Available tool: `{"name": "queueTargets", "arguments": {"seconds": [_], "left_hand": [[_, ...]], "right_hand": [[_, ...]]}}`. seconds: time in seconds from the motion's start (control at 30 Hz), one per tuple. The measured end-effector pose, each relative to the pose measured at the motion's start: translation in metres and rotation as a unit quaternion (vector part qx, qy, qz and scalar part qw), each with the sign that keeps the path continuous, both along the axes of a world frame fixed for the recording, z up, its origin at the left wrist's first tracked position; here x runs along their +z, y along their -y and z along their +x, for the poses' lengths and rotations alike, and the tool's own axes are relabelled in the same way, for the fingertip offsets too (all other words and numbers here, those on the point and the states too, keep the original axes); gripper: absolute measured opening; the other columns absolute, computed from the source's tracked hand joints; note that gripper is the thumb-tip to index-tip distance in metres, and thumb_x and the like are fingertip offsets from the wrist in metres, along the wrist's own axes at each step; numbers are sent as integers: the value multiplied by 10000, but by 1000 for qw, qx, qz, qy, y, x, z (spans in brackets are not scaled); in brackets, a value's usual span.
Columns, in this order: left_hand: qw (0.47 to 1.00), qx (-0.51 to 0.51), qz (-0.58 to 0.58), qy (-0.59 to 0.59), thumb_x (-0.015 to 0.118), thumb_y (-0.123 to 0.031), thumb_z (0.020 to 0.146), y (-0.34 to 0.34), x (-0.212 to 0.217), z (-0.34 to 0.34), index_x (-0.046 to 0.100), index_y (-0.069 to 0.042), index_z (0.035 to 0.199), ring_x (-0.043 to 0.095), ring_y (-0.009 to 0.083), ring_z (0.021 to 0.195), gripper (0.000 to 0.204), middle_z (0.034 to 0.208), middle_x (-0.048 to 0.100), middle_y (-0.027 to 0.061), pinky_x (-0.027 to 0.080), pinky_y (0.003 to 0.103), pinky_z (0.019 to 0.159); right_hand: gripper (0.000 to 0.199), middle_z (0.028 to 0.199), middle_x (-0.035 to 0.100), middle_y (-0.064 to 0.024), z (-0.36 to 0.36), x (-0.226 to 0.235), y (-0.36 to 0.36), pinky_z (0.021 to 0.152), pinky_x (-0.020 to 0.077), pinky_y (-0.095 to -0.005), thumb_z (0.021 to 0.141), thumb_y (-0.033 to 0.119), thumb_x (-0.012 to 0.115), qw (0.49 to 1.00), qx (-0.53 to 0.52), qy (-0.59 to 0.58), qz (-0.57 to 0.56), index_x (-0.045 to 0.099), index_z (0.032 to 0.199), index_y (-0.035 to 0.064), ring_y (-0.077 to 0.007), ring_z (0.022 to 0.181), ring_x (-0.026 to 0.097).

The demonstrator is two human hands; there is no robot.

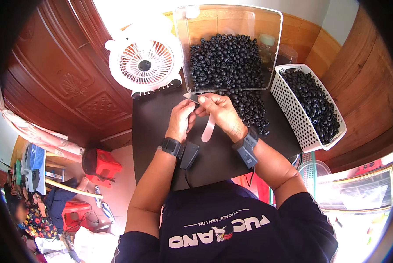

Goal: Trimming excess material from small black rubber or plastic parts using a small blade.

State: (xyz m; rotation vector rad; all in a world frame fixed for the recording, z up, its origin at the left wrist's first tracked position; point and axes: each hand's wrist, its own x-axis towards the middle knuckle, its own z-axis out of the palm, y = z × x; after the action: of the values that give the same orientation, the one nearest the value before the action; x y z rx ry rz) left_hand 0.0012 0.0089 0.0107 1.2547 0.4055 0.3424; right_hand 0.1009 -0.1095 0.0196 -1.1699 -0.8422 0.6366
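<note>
My right hand (225, 115) is closed on a small knife, its pink handle (208, 129) hanging below the fingers. The knife's short blade (191, 97) sticks out to the left, above my left fingertips. Blade and handle stand at an angle, and where they join is hidden by the fingers. My left hand (178, 122) is closed in a pinch right beside it; what it holds is too small and covered to name. Just beyond my hands, small black ring-shaped parts (249, 109) spill over the dark table from a tilted clear plastic bin (273, 65).
A white perforated basket (291, 111) full of black parts stands at the right. At the back left is a white fan (144, 65). A jar (266, 44) shows behind the bin. Red stools (104, 164) and a seated person (38, 215) are off to the left.
</note>
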Motion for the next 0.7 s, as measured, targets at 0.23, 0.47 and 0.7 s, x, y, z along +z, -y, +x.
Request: {"name": "queueTargets", "arguments": {"seconds": [0.23, 0.47, 0.7], "left_hand": [[998, 52, -19, 15, 529, -204, 887, 9, -7, 2, 549, -72, 838, 344, 33, 453, 142, 590, 428, -47, 228, 195, 387], [999, 33, 27, 27, 450, -266, 926, 2, -14, 1, 582, -64, 1057, 325, 31, 437, 275, 584, 408, -52, 209, 193, 370], [997, 31, -49, 48, 456, -299, 915, 3, -6, -7, 548, -67, 904, 371, 73, 438, 250, 598, 433, -9, 231, 208, 367]], "right_hand": [[282, 904, 640, -60, -5, -7, -5, 731, 517, -275, 923, 235, 575, 1000, -16, -8, 5, 654, 951, -34, -121, 775, 618], [277, 918, 659, -69, -5, -10, -5, 752, 510, -276, 926, 227, 572, 1000, -23, 1, -9, 652, 1009, -25, -122, 792, 620], [220, 993, 671, -111, -11, 1, -4, 800, 466, -295, 908, 172, 588, 996, -50, 75, 29, 672, 826, -15, -158, 918, 599]]}}
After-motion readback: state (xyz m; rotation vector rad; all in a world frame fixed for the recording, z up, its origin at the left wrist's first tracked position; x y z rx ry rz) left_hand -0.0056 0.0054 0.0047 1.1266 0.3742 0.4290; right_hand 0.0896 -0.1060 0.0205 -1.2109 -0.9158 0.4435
